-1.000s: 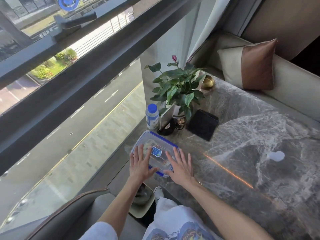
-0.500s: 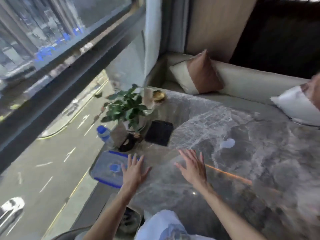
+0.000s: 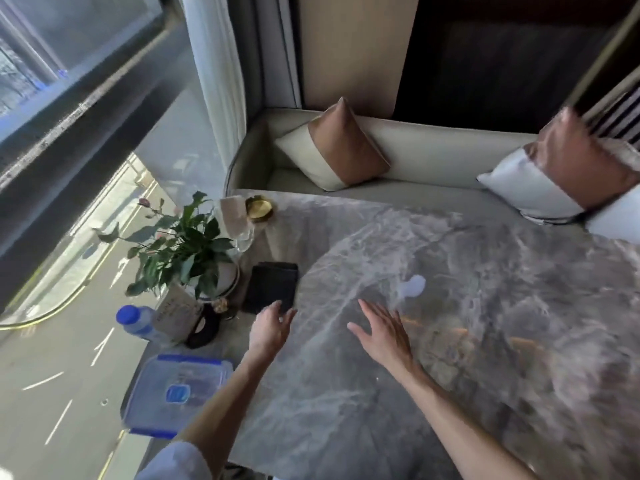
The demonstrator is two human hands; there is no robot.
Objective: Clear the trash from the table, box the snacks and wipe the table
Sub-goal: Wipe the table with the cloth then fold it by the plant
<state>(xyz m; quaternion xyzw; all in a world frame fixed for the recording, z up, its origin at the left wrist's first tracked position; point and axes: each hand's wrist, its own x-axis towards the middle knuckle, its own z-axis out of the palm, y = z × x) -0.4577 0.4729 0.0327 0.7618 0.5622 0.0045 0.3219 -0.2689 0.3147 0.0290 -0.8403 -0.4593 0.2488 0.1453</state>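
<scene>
My left hand (image 3: pixel 272 330) and right hand (image 3: pixel 384 334), fingers spread and empty, are apart over the marble table (image 3: pixel 467 278). My left fingertips are at the near edge of the black cloth (image 3: pixel 272 285). The lidded snack box (image 3: pixel 176 393) sits near left.

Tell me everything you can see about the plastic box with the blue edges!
The plastic box is see-through with rounded corners, blue edges and a blue label on its lid. The lid is on. It lies flat on the near left corner of the table, by the window. No hand touches it; the left arm crosses in front of its right side. Its contents are too blurry to tell.
</scene>
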